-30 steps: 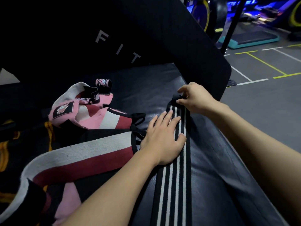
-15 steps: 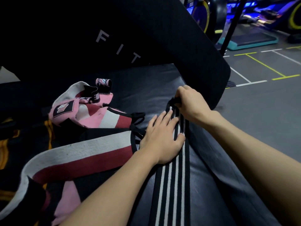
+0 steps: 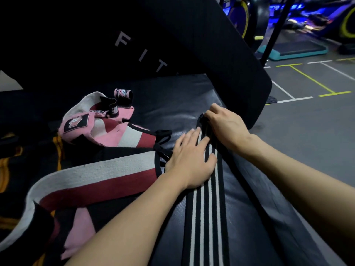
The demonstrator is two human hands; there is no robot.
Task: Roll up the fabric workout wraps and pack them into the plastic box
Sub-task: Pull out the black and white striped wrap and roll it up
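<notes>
A long woven wrap (image 3: pixel 206 208) in black with thin white lengthwise stripes lies flat along a padded black bench (image 3: pixel 249 217), whose vinyl surface has a fine grain and a dull sheen. The strip runs from the near edge of the bench toward its far end, close to the right edge. The left hand (image 3: pixel 189 162) lies flat on the strip with straight, spread fingers, pressing it down. Just beyond it, the right hand (image 3: pixel 226 126) curls its fingers round the strip's far end, where the fabric is bunched into a small dark fold.

To the left of the striped strip, other wraps (image 3: pixel 99 175) lie in a loose heap toward the bench's left side: thick, coarse-woven bands in white, dark red and pink with black trim, one bearing a sewn black patch. A small rolled pink piece (image 3: pixel 123 94) stands behind the heap. A black upright pad (image 3: pixel 201 45) lettered "FIT" rises at the far edge.
</notes>
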